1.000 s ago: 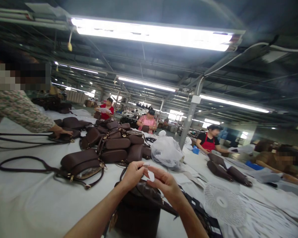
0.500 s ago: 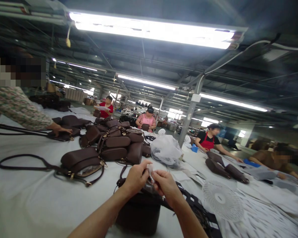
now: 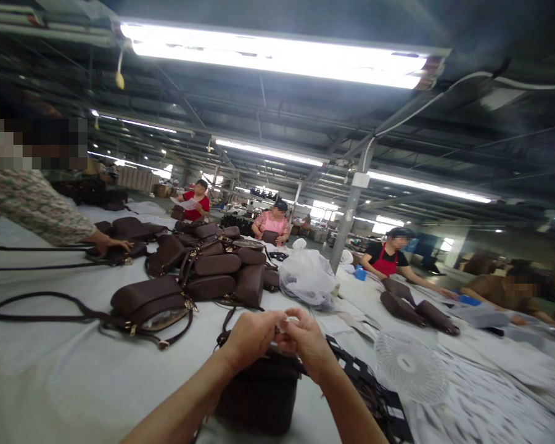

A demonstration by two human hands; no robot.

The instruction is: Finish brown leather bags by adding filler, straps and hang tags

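Note:
My left hand (image 3: 253,337) and my right hand (image 3: 306,343) meet above a dark brown handbag (image 3: 258,398), fingertips pinched together. A bit of a small white piece (image 3: 285,319), thin like tissue or paper, shows between them; the fingers cover most of it. The handbag stands upright on the white-covered table, its top partly hidden behind my hands and wrists. Just left of it lies another brown handbag (image 3: 145,299) on its side, its opening facing me and its strap looped out to the left.
A heap of brown handbags (image 3: 217,265) lies ahead, beside a clear plastic bag (image 3: 308,277). To the right are a white fan (image 3: 411,367), black strips with white labels (image 3: 365,385) and scattered white slips (image 3: 494,394). A co-worker's hand (image 3: 111,242) touches a bag at left; other people work farther off.
My fingers have drawn closer together around the white piece, so less of it shows. The right hand has turned slightly. The handbag beneath has stayed in place.

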